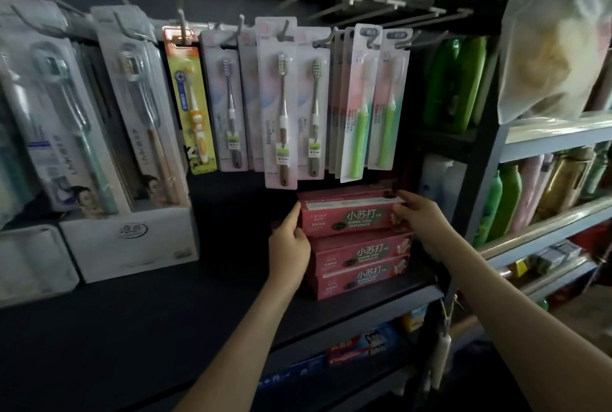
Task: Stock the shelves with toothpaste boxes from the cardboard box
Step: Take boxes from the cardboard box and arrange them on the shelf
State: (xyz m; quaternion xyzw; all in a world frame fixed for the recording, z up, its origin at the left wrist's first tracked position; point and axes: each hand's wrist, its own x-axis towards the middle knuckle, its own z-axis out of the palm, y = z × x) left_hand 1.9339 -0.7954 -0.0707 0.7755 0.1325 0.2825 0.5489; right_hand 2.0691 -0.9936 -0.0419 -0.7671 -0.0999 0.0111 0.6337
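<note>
A stack of pink toothpaste boxes stands at the right end of the dark shelf (165, 319). The top toothpaste box (351, 218) lies on two lower pink boxes (359, 266), with more pink boxes behind it. My left hand (288, 241) touches the top box's left end with its fingers extended. My right hand (419, 213) grips its right end, thumb on the front and fingers over the top. The cardboard box is out of view.
Packaged toothbrushes (281, 103) hang from hooks just above the stack. White toothbrush display boxes (129, 242) stand on the shelf at left. Green bottles (457, 83) fill shelves to the right. Blue and red toothpaste boxes (361, 350) lie on the shelf below.
</note>
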